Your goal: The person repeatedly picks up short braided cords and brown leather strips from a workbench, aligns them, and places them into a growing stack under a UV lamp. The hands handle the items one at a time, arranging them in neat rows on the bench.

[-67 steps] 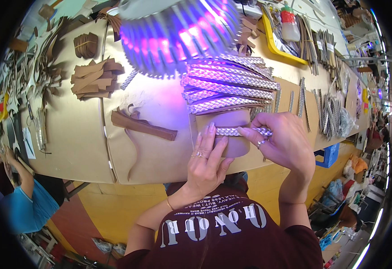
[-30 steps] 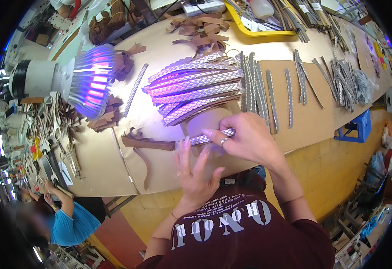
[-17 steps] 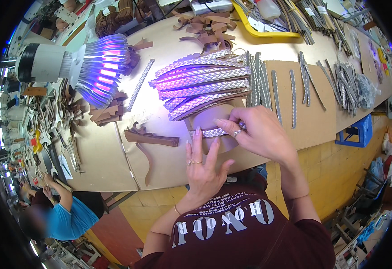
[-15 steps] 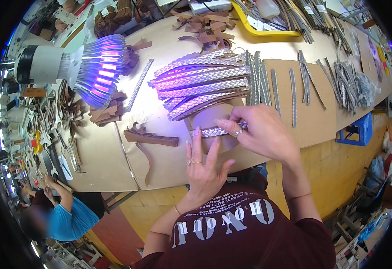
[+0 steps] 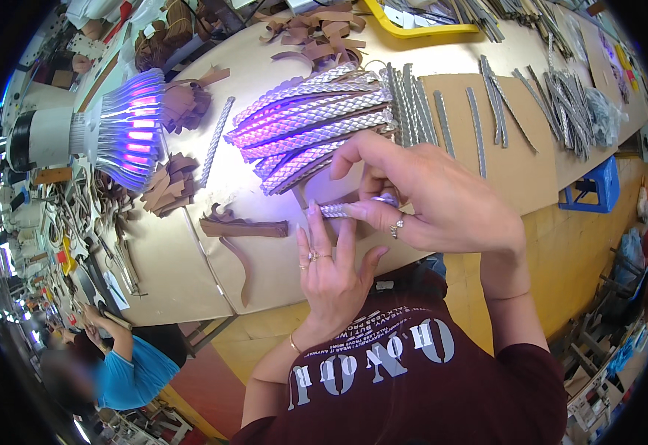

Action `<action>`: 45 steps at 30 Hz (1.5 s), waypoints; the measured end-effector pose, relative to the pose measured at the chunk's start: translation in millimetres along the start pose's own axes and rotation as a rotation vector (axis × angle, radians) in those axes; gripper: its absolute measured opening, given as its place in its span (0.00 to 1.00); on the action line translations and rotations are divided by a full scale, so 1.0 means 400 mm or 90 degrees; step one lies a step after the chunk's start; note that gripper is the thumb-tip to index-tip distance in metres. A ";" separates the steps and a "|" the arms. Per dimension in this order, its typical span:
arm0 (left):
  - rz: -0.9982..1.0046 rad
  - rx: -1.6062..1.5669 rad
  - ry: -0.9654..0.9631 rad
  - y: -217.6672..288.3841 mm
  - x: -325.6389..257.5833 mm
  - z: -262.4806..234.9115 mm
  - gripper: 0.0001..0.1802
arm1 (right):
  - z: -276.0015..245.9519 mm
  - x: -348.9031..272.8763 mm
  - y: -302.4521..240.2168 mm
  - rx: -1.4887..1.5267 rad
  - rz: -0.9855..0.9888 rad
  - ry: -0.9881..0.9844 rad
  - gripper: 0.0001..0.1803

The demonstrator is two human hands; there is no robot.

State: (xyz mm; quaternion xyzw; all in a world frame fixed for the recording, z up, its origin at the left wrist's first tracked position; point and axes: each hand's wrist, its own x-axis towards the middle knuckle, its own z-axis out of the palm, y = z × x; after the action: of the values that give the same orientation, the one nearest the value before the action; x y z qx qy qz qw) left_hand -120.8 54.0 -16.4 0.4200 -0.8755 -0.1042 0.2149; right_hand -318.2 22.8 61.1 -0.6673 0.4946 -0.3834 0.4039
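Observation:
A silver braided strap [image 5: 333, 211] lies crosswise on a brown piece at the table's near side. My left hand [image 5: 333, 285] has its fingers stretched out, the tips resting at the strap's left end. From the right, my right hand [image 5: 450, 200] pinches the strap, its thumb along it and its index finger raised and bent. The strap's right part is mostly hidden by those fingers. Just beyond my hands is a large pile of silver braided straps with brown backing [image 5: 316, 122], lit purple.
A lit lamp [image 5: 120, 130] stands at the left. Brown strips [image 5: 246, 226] lie left of my hands. Grey braided strips [image 5: 477, 130] rest on cardboard [image 5: 520, 167] at the right. A yellow tray [image 5: 428, 31] is at the back. A co-worker in blue [image 5: 135, 371] sits at lower left.
My right hand has slid left along the strap, and its index finger has lifted. My left hand stays at the strap's left end. The whole view has shifted slightly.

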 end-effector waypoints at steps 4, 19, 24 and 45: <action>-0.006 -0.007 0.008 -0.002 -0.002 0.009 0.36 | -0.001 -0.006 0.014 0.064 0.083 0.040 0.16; 0.012 0.044 -0.032 -0.004 -0.004 0.004 0.37 | 0.038 -0.099 0.175 0.289 0.237 0.188 0.18; 0.016 0.046 -0.031 -0.003 -0.002 0.005 0.38 | 0.051 -0.101 0.191 0.332 0.263 0.185 0.18; 0.042 0.039 -0.006 -0.008 -0.013 0.021 0.40 | 0.106 -0.117 0.269 0.382 0.383 0.119 0.20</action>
State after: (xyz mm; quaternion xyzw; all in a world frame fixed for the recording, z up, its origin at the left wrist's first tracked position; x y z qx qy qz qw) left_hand -119.5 56.2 -26.5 0.3967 -0.8927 -0.0726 0.2010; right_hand -327.5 55.1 -58.8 -0.3086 0.5681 -0.4339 0.6275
